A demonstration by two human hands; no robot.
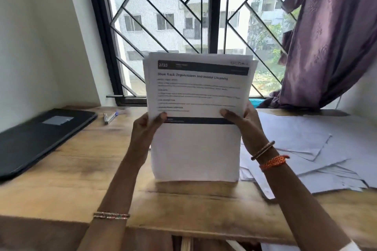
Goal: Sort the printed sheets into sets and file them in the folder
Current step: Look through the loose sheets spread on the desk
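A stack of printed sheets (196,149) stands upright on its bottom edge on the wooden table (85,165), printed side facing me. Its top page carries a dark header bar and a heading about shoe rack organization. My left hand (145,130) grips the stack's left edge, thumb on the front. My right hand (242,120) grips the right edge the same way. The upper edges of the sheets are slightly uneven. A black folder (38,134) lies flat at the left of the table.
Several loose white sheets (310,153) lie spread over the right side of the table. A pen (110,117) rests near the window sill behind the folder. A grilled window and a purple curtain (328,36) stand behind the table.
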